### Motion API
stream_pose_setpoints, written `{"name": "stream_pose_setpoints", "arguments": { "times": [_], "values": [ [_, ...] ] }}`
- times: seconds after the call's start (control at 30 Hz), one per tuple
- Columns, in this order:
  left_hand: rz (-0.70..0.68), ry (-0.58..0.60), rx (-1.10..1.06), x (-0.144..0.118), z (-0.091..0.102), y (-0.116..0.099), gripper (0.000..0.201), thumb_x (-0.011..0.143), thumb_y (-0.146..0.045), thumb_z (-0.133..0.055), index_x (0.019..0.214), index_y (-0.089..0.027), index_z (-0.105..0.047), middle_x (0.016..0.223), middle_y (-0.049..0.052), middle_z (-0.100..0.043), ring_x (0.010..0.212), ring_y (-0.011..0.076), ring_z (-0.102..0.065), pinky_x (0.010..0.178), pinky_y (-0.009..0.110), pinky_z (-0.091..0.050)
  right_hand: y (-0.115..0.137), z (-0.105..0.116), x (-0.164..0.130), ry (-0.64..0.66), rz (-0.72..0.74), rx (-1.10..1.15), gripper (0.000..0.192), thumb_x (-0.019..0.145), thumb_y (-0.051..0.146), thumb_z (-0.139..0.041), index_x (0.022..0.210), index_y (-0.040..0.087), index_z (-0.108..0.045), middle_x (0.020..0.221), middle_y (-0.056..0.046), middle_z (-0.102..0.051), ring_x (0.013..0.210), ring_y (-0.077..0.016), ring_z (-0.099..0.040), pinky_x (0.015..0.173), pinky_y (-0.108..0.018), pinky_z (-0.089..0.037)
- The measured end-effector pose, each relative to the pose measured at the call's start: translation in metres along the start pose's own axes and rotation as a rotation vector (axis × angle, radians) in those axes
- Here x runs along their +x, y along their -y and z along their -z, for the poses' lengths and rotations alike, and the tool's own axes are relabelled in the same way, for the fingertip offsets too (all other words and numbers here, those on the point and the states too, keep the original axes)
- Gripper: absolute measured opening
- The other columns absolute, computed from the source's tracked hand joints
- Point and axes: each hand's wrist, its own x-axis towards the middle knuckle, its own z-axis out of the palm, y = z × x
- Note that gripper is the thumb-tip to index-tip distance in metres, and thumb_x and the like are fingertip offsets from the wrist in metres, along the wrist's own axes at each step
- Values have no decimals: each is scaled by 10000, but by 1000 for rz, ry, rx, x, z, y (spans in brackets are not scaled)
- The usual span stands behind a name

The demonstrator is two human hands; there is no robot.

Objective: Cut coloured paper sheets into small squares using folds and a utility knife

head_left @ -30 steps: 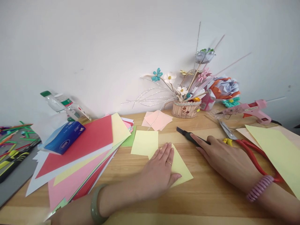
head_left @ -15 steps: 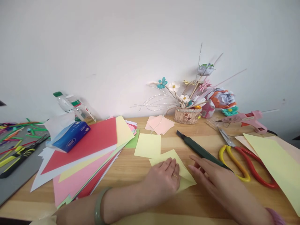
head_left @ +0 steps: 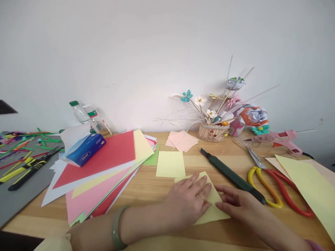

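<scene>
My left hand (head_left: 187,204) lies flat on a small pale yellow paper square (head_left: 213,213) near the front of the wooden table (head_left: 146,188), pressing it down. My right hand (head_left: 239,205) rests beside it, its fingertips touching the right edge of the same square. A dark green utility knife (head_left: 231,175) lies just beyond my right hand, apart from it. Another pale yellow square (head_left: 170,164) lies flat behind the pressed one.
A fanned stack of coloured paper (head_left: 104,170) with a blue tissue pack (head_left: 85,149) is at the left. Scissors with yellow and red handles (head_left: 272,183), a large yellow sheet (head_left: 309,183), a pink glue gun (head_left: 284,139), a paper-flower basket (head_left: 213,130), pink squares (head_left: 181,140) and bottles (head_left: 87,116) ring the table.
My right hand left the utility knife and came to the yellow square's right edge. My left hand stayed on the square. The view shifted, so everything sits lower and more to the right.
</scene>
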Motion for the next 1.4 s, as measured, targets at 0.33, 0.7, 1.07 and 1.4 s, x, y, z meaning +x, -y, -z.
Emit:
{"name": "stream_pose_setpoints", "arguments": {
  "times": [0.33,0.7,1.07,1.4],
  "values": [
    [781,-111,-1158,21,11,29,737,682,-233,-736,1331,-192,-390,1329,153,-451,1187,286,-477,974,424,-393,22,30,-1,-225,165,-63,342,655,557,-666,782,240,-685,761,-23,-658,666,-169,-566,572,-251,-455],
    [955,46,-1750,28,26,26,434,535,-385,-839,807,-95,-666,744,72,-678,630,147,-641,597,237,-464,41,14,9,-303,224,106,407,648,621,-645,714,220,-622,717,-20,-630,638,-153,-588,579,-265,-493],
    [1023,-12,-1686,30,31,22,478,458,-411,-861,762,-126,-625,767,47,-647,663,150,-609,581,265,-485,49,-3,10,-207,234,172,470,619,607,-674,874,212,-669,829,-72,-694,687,-202,-622,588,-323,-521],
    [882,-136,-1674,31,32,18,414,496,-332,-850,821,-128,-693,789,57,-692,730,190,-614,654,280,-462,43,-12,12,-50,200,188,518,620,596,-683,948,195,-685,847,-78,-699,788,-233,-630,687,-348,-514]
  ]
}}
